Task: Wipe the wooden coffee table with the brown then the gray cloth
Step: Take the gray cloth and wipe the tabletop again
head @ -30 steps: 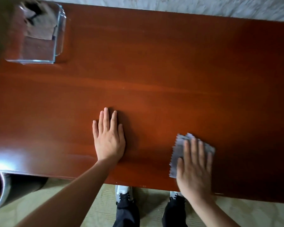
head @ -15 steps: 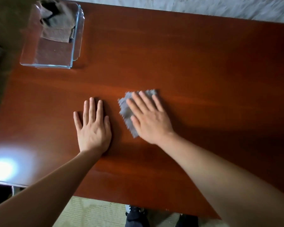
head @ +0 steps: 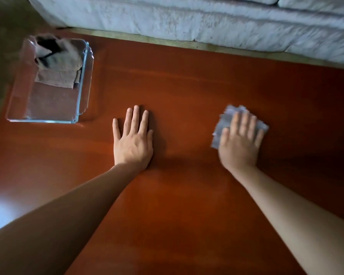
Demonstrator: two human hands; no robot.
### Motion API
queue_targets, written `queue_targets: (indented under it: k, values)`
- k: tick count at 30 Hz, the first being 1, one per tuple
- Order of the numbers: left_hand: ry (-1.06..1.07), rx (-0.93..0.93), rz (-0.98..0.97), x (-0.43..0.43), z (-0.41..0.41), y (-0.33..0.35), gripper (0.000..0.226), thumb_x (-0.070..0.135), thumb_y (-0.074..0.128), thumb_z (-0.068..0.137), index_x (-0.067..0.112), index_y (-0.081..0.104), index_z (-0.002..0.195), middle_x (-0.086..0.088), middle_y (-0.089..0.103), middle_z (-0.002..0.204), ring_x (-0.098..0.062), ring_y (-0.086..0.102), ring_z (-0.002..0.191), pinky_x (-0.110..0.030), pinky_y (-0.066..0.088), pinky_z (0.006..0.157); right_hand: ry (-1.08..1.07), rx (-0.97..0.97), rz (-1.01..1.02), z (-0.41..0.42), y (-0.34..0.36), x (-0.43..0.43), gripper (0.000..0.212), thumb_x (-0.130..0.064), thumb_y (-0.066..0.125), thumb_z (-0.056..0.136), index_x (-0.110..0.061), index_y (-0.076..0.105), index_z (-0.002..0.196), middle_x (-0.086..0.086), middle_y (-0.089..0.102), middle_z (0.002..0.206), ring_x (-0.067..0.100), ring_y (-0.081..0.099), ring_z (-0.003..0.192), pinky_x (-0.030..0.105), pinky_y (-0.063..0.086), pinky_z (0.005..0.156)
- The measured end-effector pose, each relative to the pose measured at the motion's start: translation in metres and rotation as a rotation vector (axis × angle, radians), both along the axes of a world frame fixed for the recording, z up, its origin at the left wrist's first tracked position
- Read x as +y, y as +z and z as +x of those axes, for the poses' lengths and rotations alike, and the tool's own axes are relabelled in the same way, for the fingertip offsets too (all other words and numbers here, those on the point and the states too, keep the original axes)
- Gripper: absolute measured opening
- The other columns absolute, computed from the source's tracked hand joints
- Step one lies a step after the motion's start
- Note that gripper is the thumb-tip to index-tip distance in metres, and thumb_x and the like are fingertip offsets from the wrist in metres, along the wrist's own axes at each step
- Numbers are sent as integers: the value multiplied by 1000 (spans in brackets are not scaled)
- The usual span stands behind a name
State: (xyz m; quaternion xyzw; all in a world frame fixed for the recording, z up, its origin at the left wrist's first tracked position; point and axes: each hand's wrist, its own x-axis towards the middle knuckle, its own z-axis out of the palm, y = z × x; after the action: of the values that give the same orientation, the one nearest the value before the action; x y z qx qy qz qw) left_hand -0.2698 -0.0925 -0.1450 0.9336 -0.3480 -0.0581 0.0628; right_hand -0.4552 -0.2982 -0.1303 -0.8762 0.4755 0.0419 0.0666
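Note:
The reddish wooden coffee table (head: pixel 187 86) fills most of the view. My right hand (head: pixel 239 144) lies flat on the gray cloth (head: pixel 224 120), pressing it to the tabletop right of centre; the hand is blurred by motion and only the cloth's far and left edges show. My left hand (head: pixel 133 141) rests flat on the bare wood at the middle, fingers together, holding nothing. The brown cloth (head: pixel 58 75) lies folded inside a clear glass dish (head: pixel 83 80) at the table's far left.
A pale grey sofa cushion (head: pixel 207 22) runs along the table's far edge. A dark item lies in the dish beside the brown cloth. A bright light glare sits on the tabletop at the lower left.
My right hand slid the gray cloth from beside my left hand out to the right. The view shifted so the sofa now shows; my left hand stayed flat on the wood.

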Motion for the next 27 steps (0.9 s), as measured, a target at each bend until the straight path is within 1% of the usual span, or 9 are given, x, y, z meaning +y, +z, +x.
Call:
queue_targets:
  k: [2,5,8,10,13,16,20,23,27]
  values:
    - [29,2,-14,-7,5,-1,59,39,22,108,20,19,164,-1,10,173,-17,-1,160,-55,5,127,226,-21,-38,45,-5,19,66,-43,24,106,-15,27,165,11,23,172,31,20,160,58,15,128]
    - [34,-29,-7,-7,3,-2,60,38,22,108,14,21,163,-3,12,172,-17,1,160,-55,10,127,506,-31,16,120,-3,30,65,-47,15,107,-22,14,168,3,8,176,24,4,163,54,3,130]
    - [33,-41,2,-7,-1,-1,60,36,25,108,11,23,163,-5,14,172,-17,2,160,-54,12,127,655,-28,22,161,-4,5,63,-46,16,109,-25,10,168,-1,5,177,21,0,163,53,1,130]
    - [38,-36,10,-8,0,0,61,36,26,107,11,24,163,-5,15,172,-17,3,160,-54,12,127,695,-25,30,169,-6,-17,63,-47,16,109,-26,9,168,-3,4,177,19,-1,163,52,1,130]
    - [41,-36,17,-9,0,1,62,35,29,105,11,26,162,-5,16,171,-18,5,160,-54,13,127,584,-29,32,175,-3,-62,63,-47,12,109,-27,9,168,-4,3,177,19,0,163,51,0,131]
    - [35,-34,20,-8,1,2,63,34,30,104,11,26,162,-6,17,171,-19,6,160,-55,14,126,354,-1,30,166,-3,-121,65,-48,9,107,-27,8,168,-3,1,176,20,-1,163,49,-1,131]
    - [18,-35,35,-10,2,3,63,35,31,104,10,26,162,-6,17,171,-20,6,160,-56,13,126,103,-14,32,127,-4,-170,72,-50,8,101,-23,12,168,2,7,177,24,4,163,53,2,130]
    - [11,-37,26,-10,2,3,63,35,31,104,10,26,162,-7,17,171,-20,6,160,-56,13,126,26,0,29,116,-3,-151,72,-49,9,102,-21,11,168,4,6,176,26,4,163,56,4,130]
    - [10,19,-46,-9,5,7,61,34,34,104,9,31,160,-8,23,169,-21,11,159,-55,13,126,200,-27,6,120,-2,-61,70,-47,16,104,-17,23,166,7,19,174,28,15,161,56,11,129]
